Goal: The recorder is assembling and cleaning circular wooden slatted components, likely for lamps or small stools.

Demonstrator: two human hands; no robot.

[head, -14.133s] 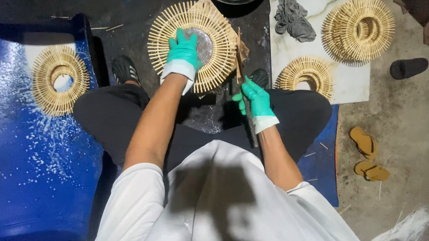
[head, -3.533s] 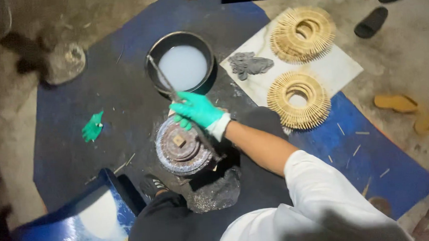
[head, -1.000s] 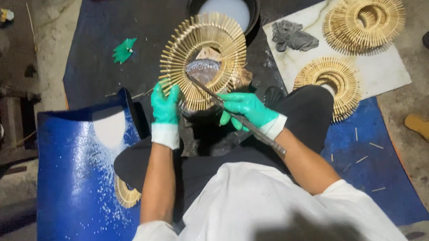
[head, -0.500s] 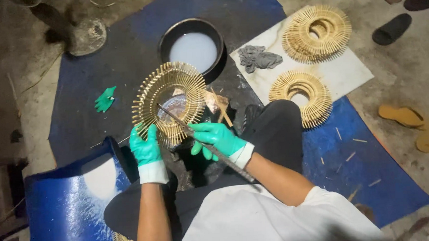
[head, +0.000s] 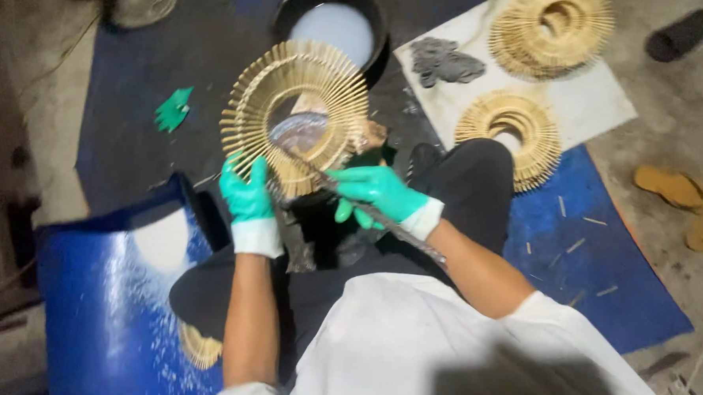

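Two green-gloved hands work one stick ring [head: 296, 109]: your left hand [head: 249, 196] pinches its lower left rim, fingers closed on the sticks, and holds it tilted up over your lap. Your right hand [head: 375, 192] is wrapped around a long dark tool [head: 352, 201] whose tip lies across the ring's open centre, near a round metal form [head: 301, 135] showing through it. The step in hand looks like dressing or coating the ring's inner edge; the next stroke likely calls for a firm left grip and for keeping the tool off the fanned sticks.

You sit on a blue mat [head: 608, 289] over a bare concrete floor. A black bowl [head: 332, 24] of white liquid stands just beyond the ring. To your right, a white sheet [head: 592, 100] carries a grey rag [head: 444, 59] and finished rings [head: 551, 24]. A spare green glove [head: 174, 110] lies to your left, sandals [head: 671, 187] well apart at right.
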